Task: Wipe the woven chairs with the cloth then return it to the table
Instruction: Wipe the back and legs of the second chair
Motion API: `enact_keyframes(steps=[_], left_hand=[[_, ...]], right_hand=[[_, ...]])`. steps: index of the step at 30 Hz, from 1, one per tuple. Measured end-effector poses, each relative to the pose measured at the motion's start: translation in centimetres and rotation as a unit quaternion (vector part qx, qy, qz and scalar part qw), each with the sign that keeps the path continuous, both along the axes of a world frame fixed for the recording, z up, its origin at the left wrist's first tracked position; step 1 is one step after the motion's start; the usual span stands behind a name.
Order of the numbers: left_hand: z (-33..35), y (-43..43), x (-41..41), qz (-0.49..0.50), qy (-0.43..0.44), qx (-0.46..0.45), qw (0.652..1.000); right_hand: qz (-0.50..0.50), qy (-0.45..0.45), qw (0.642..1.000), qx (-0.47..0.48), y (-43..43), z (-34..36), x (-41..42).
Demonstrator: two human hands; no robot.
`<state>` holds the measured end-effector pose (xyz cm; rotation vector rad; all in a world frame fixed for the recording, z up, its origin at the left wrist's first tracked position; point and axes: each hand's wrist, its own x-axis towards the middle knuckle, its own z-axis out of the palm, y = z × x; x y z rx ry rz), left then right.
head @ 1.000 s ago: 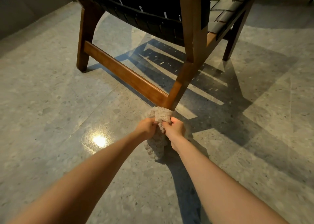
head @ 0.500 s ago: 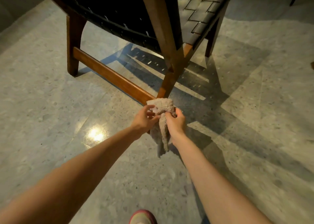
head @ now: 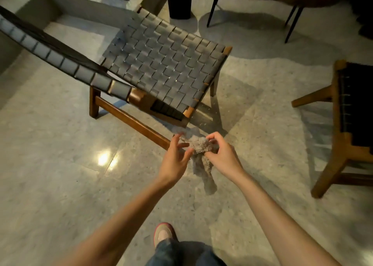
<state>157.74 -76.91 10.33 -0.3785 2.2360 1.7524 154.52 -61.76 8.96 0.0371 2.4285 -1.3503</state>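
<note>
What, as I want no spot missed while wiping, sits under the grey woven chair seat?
Under the grey woven chair seat show a brown wooden side rail, a wooden leg and shadowed speckled stone floor. The seat's weave covers the floor beneath its middle, so anything there is unseen.

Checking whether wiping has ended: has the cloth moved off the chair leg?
Yes. It was bunched against the leg's foot; now the cloth hangs from the right hand, drawn back toward the person, near the end of the rail.

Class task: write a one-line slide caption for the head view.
Right hand pinches the cloth, left hand spread beside it, before a woven chair.
</note>
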Motion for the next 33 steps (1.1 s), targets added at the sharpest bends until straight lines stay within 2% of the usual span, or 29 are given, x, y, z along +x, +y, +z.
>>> enact_keyframes(steps=[3, 7, 10, 14, 18, 22, 24, 26, 28, 30, 32, 33], left_hand=[[7.3, -0.1, -0.4, -0.039, 0.037, -0.003, 0.999], [13.8, -1.0, -0.6, -0.057, 0.088, -0.076, 0.992], [17.0, -2.3, -0.7, -0.067, 0.131, -0.119, 0.982], [19.8, -3.5, -1.2, -0.070, 0.176, -0.178, 0.966], [20.9, -3.2, -3.0, -0.075, 0.177, -0.210, 0.959], [20.8, -2.3, -7.1, -0.038, 0.172, -0.226, 0.958], [20.6, -1.6, -9.3, -0.012, 0.168, -0.241, 0.956], [20.5, -0.8, -11.2, 0.012, 0.158, -0.304, 0.939], [21.0, 0.5, -12.6, 0.040, 0.142, -0.401, 0.904], [21.9, 1.9, -13.9, 0.062, 0.113, -0.454, 0.881], [22.6, 2.9, -15.0, 0.059, 0.086, -0.448, 0.888], [22.9, 3.3, -15.5, 0.065, 0.075, -0.417, 0.903]], right_hand=[[0.031, 0.042, 0.998, 0.027, 0.1, 7.4, 0.2], [0.081, 0.061, 0.995, 0.024, 0.1, 15.0, 0.1], [0.142, 0.093, 0.983, 0.070, 0.5, 18.5, -0.1], [0.153, 0.133, 0.967, 0.156, 1.5, 20.8, -0.8], [0.191, 0.102, 0.966, 0.144, 2.8, 22.0, -3.7], [0.207, -0.005, 0.977, 0.039, 4.5, 23.3, -8.6], [0.239, -0.023, 0.971, 0.005, 5.1, 23.3, -11.6], [0.279, -0.004, 0.960, 0.029, 5.8, 23.5, -14.7], [0.309, 0.046, 0.945, 0.098, 6.6, 23.9, -17.9], [0.317, 0.083, 0.933, 0.150, 7.3, 24.4, -20.8], [0.324, 0.091, 0.926, 0.170, 7.6, 24.5, -23.5], [0.326, 0.080, 0.927, 0.170, 7.4, 24.4, -24.8]])
